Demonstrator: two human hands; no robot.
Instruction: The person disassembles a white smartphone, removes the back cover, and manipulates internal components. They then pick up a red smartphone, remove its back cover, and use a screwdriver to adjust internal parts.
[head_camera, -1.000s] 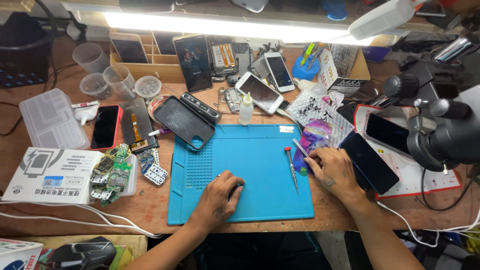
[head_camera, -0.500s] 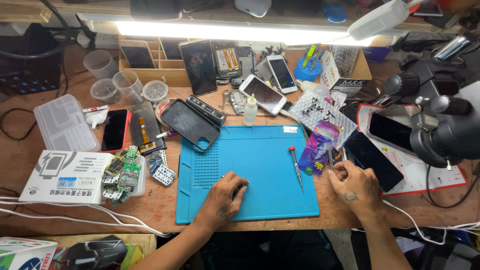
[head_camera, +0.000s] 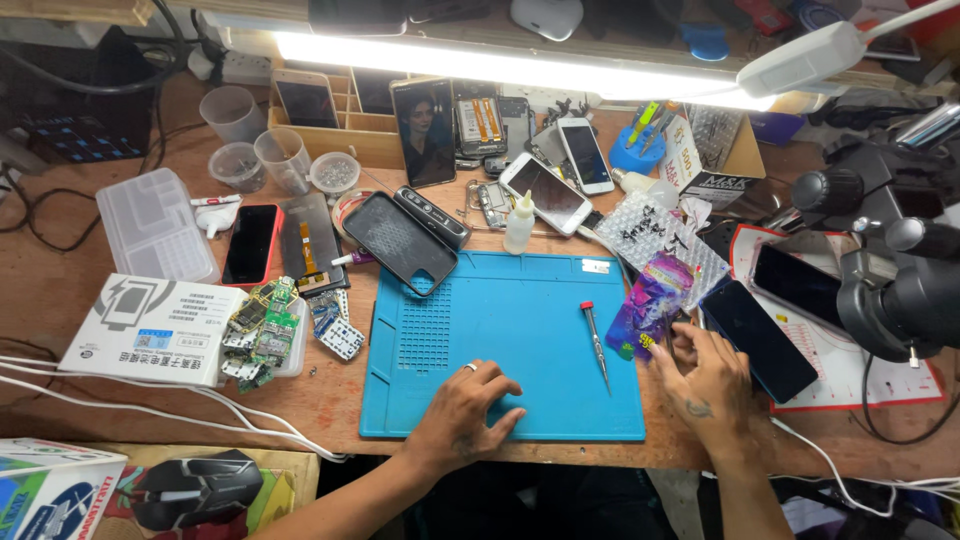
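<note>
on the cluttered wooden bench (head_camera: 330, 400) — left hand (head_camera: 470, 405) flat, fingers spread, on blue mat (head_camera: 500, 320); right hand (head_camera: 705, 375) loosely curled beside it.

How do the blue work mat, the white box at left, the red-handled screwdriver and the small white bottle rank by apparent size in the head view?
1. Blue work mat
2. White box
3. Red-handled screwdriver and small white bottle: too alike to rank.
</note>
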